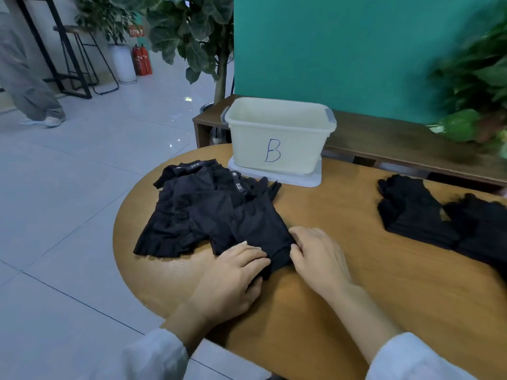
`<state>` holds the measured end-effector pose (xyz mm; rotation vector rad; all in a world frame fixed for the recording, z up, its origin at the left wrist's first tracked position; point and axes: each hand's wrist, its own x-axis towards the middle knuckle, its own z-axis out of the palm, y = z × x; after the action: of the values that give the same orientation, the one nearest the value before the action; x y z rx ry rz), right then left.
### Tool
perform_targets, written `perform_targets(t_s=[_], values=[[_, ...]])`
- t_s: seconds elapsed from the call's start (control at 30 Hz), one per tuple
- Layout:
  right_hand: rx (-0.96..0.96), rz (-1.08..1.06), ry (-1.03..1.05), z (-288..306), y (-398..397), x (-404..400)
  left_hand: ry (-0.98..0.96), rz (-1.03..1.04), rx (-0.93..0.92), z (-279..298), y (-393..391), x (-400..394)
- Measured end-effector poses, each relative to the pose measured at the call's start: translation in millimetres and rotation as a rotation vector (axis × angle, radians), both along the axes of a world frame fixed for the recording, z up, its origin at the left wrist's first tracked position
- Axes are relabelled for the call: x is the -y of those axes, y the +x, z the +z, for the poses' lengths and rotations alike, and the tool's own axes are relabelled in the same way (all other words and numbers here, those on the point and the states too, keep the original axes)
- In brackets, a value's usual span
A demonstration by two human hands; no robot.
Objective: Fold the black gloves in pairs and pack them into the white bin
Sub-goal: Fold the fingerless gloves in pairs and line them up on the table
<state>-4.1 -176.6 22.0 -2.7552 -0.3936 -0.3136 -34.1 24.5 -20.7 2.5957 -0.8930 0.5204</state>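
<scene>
I read a blue "B" on the white bin (277,138) and "5.11" on a cuff in the left glove pile (197,207). My left hand (233,281) and right hand (319,259) pinch the nearest glove (263,231) on the table (356,283); the right pile (439,218) is blurred, cut off.

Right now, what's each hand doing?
Left hand: fingers curled on the near edge of a black glove, holding it.
Right hand: pinching the same glove's edge.

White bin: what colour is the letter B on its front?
Blue, handwritten on the white bin; clear in the head view.
</scene>
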Motion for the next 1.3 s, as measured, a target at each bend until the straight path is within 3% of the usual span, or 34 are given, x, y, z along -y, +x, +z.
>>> perform_targets(t_s=[0.2, 0.3, 0.4, 0.47, 0.57, 0.67, 0.77, 1.1, 1.3], values=[[-0.057, -0.212, 0.065, -13.1, -68.9, 59.7, 0.042, -0.156, -0.089, 0.1, -25.3, 56.6], [-0.092, -0.324, 0.079, -10.2, -95.7, 86.3, -0.097, -0.229, -0.199, 5.6, -39.1, 78.4], [-0.038, -0.393, 0.026, 4.1, -104.7, 105.2, -0.346, -0.082, -0.245, 13.5, -36.9, 89.8], [0.071, -0.361, -0.025, 9.5, -100.5, 107.9, -0.365, 0.027, -0.244, 19.6, -31.5, 99.1], [0.168, -0.18, -0.102, 4.9, -81.8, 100.8, -0.143, 0.07, -0.239, 25.0, -27.1, 120.0], [-0.031, 0.033, -0.173, -0.7, -66.1, 89.2, 0.172, 0.101, -0.247, 18.6, -24.0, 129.5], [-0.274, 0.104, -0.236, -10.0, -58.9, 86.5, 0.316, 0.117, -0.291, 4.3, -18.4, 122.4], [-0.389, -0.094, -0.2, -27.4, -65.0, 87.2, 0.425, -0.11, -0.281, 5.2, 16.0, 109.4], [-0.39, -0.136, -0.19, -26.2, -94.5, 97.8, 0.403, -0.166, -0.344, 15.2, -9.1, 121.5]])
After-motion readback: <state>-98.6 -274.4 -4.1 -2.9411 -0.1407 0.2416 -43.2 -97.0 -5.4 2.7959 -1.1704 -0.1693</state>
